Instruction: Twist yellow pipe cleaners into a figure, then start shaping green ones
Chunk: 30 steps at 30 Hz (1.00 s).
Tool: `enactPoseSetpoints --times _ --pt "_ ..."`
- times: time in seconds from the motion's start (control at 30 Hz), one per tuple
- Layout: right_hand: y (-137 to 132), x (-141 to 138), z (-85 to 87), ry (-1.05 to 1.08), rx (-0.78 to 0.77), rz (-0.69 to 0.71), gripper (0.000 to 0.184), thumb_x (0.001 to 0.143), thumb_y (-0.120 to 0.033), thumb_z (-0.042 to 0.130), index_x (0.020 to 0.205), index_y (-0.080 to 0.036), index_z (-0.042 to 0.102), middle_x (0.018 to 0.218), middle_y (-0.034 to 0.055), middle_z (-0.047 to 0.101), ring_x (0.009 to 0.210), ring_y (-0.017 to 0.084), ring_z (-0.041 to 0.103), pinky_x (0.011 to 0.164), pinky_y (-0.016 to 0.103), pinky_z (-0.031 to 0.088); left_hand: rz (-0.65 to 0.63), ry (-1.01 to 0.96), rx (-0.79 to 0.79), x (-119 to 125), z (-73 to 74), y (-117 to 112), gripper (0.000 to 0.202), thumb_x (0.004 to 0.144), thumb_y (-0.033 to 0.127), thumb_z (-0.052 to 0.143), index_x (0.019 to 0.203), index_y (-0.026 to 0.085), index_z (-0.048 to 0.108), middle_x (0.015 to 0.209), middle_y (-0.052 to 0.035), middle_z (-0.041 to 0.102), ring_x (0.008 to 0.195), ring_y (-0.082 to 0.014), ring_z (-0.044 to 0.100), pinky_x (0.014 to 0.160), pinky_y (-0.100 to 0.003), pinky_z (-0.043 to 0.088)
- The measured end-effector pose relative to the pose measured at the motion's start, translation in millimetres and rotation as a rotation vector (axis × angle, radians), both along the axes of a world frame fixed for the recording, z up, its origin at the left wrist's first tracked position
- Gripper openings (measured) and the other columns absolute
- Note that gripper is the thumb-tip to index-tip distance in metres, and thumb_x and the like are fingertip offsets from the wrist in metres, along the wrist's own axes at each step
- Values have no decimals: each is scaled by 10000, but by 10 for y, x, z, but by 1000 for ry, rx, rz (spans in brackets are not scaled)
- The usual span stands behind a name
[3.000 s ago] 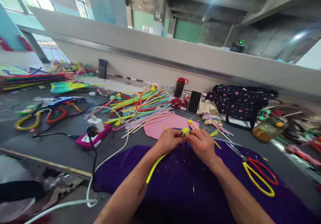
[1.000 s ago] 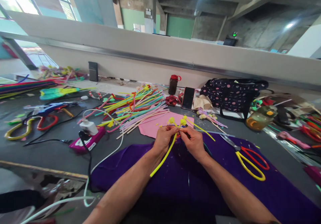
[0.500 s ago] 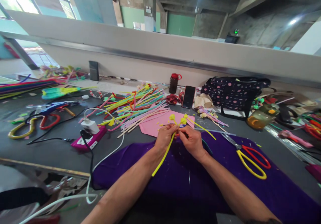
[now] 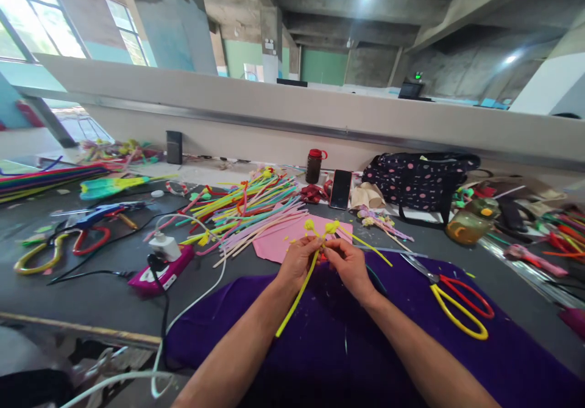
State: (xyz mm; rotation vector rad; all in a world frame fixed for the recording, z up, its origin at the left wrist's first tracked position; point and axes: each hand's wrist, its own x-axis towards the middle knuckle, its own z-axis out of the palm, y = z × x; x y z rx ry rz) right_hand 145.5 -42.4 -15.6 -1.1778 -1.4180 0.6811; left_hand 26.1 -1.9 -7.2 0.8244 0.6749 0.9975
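Over the far edge of the purple cloth (image 4: 219, 313), the left hand (image 4: 298, 262) and right hand (image 4: 350, 268) pinched a yellow pipe cleaner (image 4: 299, 297); scissors (image 4: 434, 279) lay near the cloth's right edge.

No lettering is legible, even on the glowing green sign (image 4: 418, 75) or the white label (image 4: 170, 282) of the magenta plastic power strip (image 4: 182, 266).

Yellow strip (image 4: 297, 295) soft-looking, matt. Purple cloth (image 4: 324, 323) matt, creased. Scissors (image 4: 435, 279): shiny metal blades (image 4: 417, 267), smooth plastic handles (image 4: 481, 335); phone screen (image 4: 341, 190) glossy.
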Motion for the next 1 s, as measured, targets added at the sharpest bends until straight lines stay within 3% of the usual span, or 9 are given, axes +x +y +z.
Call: enactPoseSetpoints --times 0.37,0.7,1.0 --pt "-2 46 58 55 -28 -33 184 747 -355 558 781 -184 615 567 -20 548 445 98 435 436 219 352 -28 30 -4 -78 77 -47 208 632 247 666 789 117 626 710 -38 652 504 -77 567 443 -158 418" --pt "-15 51 74 57 -12 -27 148 754 -308 546 778 -188 628 534 -30 524 430 91 412 428 217 339 -18 -23 36 -69 54 -40 251 574 252 738 740 95 637 643 -34 633 480 -80 548 467 -182 438" --pt "-34 40 94 -3 30 -26 149 755 -286 542 757 -183 649 674 4 625 588 126 536 549 226 413 -4 -50 -22 -59 99 -64 218 575 203 738 717 102 608 595 -7 615 442 -71 539 435 -166 426"
